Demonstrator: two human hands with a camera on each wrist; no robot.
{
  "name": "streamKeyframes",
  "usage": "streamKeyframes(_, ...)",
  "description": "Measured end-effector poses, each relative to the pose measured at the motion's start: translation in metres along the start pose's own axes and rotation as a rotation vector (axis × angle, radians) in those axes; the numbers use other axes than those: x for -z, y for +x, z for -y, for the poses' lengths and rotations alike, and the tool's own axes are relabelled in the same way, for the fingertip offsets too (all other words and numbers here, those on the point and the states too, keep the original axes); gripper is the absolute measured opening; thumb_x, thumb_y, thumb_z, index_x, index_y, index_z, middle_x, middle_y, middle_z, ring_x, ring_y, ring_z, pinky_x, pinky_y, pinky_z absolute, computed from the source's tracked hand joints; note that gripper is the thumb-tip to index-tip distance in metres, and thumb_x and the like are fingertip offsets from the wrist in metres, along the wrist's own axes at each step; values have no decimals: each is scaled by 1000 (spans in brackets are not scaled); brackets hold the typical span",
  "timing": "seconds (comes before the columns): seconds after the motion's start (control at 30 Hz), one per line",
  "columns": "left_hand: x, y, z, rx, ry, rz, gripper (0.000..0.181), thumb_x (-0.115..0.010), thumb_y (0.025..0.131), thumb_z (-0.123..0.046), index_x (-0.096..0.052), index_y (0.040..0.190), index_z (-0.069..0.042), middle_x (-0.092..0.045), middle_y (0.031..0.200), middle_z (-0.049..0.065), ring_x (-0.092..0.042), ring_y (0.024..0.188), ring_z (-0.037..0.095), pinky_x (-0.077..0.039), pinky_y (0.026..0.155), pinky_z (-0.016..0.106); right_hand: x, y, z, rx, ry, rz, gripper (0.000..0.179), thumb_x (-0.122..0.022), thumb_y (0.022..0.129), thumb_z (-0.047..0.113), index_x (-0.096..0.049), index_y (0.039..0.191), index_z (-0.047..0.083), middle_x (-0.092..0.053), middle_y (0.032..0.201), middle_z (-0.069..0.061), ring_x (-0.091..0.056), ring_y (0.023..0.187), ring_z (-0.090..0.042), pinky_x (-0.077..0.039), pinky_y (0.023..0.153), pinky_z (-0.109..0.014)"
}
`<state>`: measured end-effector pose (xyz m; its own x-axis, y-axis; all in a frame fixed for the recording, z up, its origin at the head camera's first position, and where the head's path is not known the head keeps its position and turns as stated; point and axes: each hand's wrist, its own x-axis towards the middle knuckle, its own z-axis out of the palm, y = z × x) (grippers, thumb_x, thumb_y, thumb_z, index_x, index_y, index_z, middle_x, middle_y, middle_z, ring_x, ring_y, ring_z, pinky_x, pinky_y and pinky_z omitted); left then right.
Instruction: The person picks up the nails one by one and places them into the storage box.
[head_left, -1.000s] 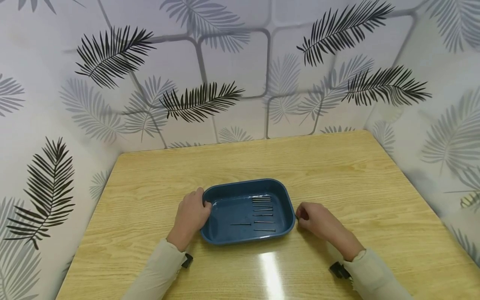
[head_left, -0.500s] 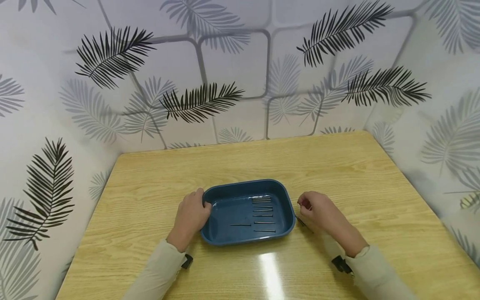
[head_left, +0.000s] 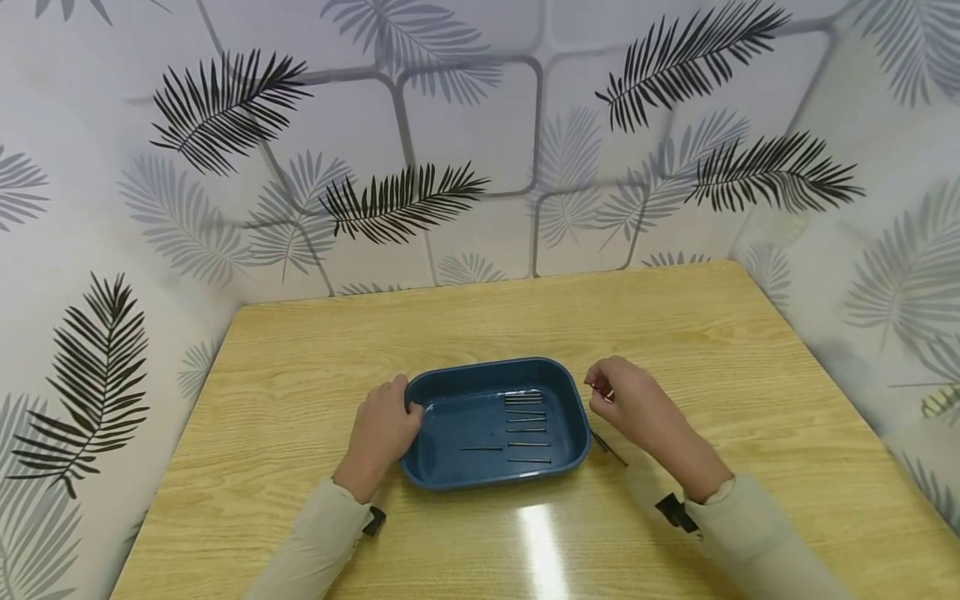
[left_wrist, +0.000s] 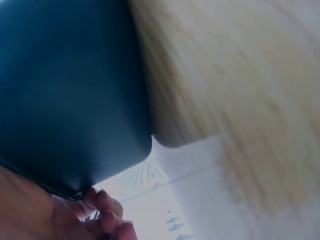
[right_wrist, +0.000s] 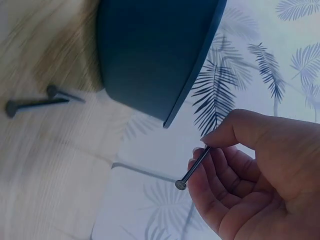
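Note:
A blue tray (head_left: 450,421) lies on the table. My left hand (head_left: 381,429) grips its left end, thumb over the rim and fingers outside, as the left wrist view shows from below. Just beyond the tray's right end is my right hand (head_left: 637,404). It pinches a nail (right_wrist: 194,167) between thumb and fingers, the flat head pointing away from the palm. Inside the tray, several nails (head_left: 528,445) lie in a column on the right side. One single nail (head_left: 482,450) lies left of them.
Two loose nails (right_wrist: 37,105) lie on the wooden table (head_left: 330,350) close to the tray's right end, below my right hand. Leaf-patterned walls (head_left: 480,225) enclose the table at the back and sides.
My right hand has risen from the table by the tray's right end and moved up and slightly left with a nail, uncovering the loose nails. My left hand stays on the tray.

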<state>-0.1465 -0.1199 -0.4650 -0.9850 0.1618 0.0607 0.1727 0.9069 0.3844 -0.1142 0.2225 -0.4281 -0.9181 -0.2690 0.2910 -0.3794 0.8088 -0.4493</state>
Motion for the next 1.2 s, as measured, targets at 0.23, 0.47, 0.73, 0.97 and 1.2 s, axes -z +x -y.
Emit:
streamKeyframes(0.23,-1,0,0,4,2,-1,22,-52,87,-18,-54,102,-3,-52,77,8,-49,68,23,-41,62,39,-5,8,20,30,14,54,12,-61,79,1,-60,90,5,-54,83,0,-51,74,-14,-44,64,-29)
streamKeyframes(0.47,-3,2,2,9,9,1,23,-52,87,-19,-54,103,-3,-52,78,8,-49,69,23,-41,61,39,-16,17,40,93,1,107,13,-61,81,2,-61,93,8,-54,84,2,-48,73,-11,-44,64,-27)
streamKeyframes(0.73,-3,1,2,10,-1,5,22,-52,87,-19,-53,103,-3,-52,78,8,-49,70,24,-41,63,39,-35,21,65,240,-33,162,13,-65,80,4,-63,92,10,-55,85,4,-49,74,-9,-44,66,-24)
streamKeyframes(0.97,-2,1,2,13,-4,0,22,-52,87,-19,-53,102,-4,-53,79,8,-50,71,24,-41,63,40,-50,22,82,306,-12,243,12,-62,83,6,-64,93,13,-56,86,4,-50,74,-7,-44,67,-23)
streamKeyframes(1.2,-3,2,2,9,-1,-2,21,-52,87,-19,-53,101,-4,-52,78,8,-50,71,25,-41,62,40,-62,24,97,286,86,445,12,-62,86,8,-66,97,11,-59,91,4,-54,79,-6,-45,69,-22)
